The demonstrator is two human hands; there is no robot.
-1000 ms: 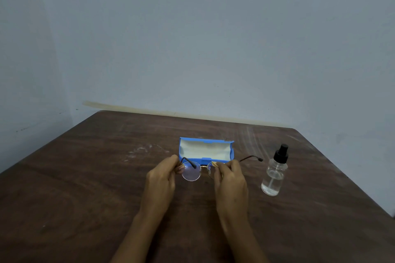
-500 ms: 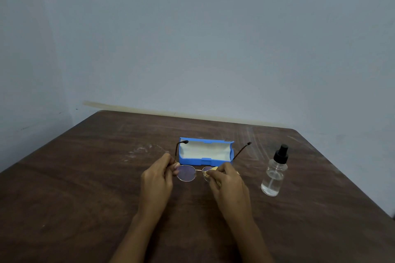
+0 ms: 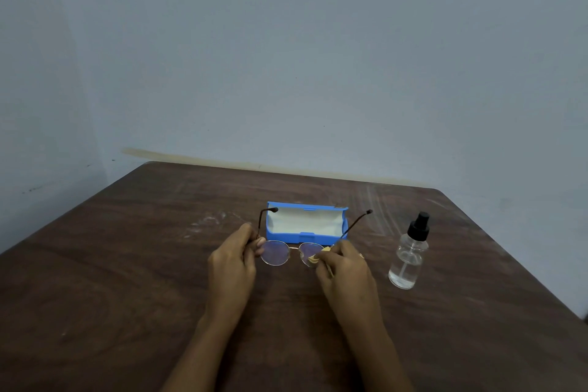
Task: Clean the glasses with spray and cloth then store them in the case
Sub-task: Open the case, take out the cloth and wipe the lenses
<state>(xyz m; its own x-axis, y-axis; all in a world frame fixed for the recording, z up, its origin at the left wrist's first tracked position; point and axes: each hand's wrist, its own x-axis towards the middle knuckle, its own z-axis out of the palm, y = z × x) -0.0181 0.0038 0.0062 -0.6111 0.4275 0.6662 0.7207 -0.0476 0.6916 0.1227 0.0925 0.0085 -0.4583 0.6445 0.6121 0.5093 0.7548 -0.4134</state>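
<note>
Nearest the viewer, the left hand [image 3: 234,259] pinches the left hinge of the glasses [image 3: 288,252], while the fingers [image 3: 321,259] of the right hand [image 3: 345,267] are closed on a small tan cloth [image 3: 313,259] pressed against the right lens. The glasses lie between the two hands, just in front of the case [image 3: 306,222], long axis running left to right, temples unfolded and pointing toward the case. The frame is thin and gold-toned, with round clear lenses and dark temple tips. The blue case stands open with a pale lining. The spray bottle [image 3: 409,253] stands upright on the tabletop [image 3: 127,264], right of the case.
</note>
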